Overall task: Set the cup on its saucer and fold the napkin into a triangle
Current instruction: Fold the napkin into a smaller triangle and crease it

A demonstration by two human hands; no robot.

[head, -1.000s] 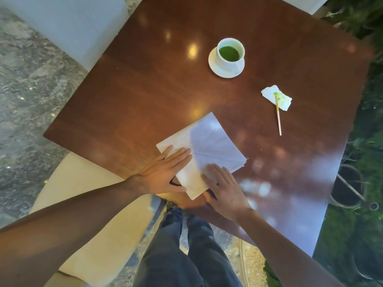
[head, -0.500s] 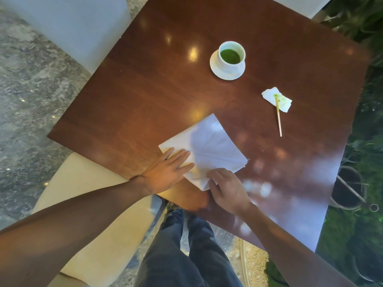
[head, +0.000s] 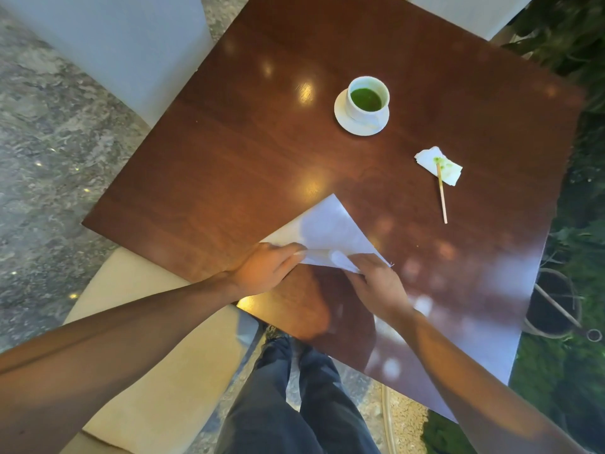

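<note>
A white cup (head: 368, 97) holding green liquid stands on its white saucer (head: 347, 122) at the far middle of the brown wooden table (head: 229, 158). The white napkin (head: 330, 231) lies near the table's front edge, its near corner lifted and turned up so the visible part forms a triangle. My left hand (head: 265, 268) pinches the napkin's near fold at the left. My right hand (head: 376, 283) grips the lifted near corner at the right. The napkin's near edge is hidden under both hands.
A crumpled white tissue stained green (head: 440, 165) lies at the right with a thin wooden stir stick (head: 442, 194) resting on it. A cream seat (head: 154, 355) is below the table's front edge, grey chairs (head: 124, 44) beyond. Plants stand at the right.
The napkin lay flat under both palms; now both hands have closed on its near corner and lifted it over toward the far side. The cup and stick have not moved.
</note>
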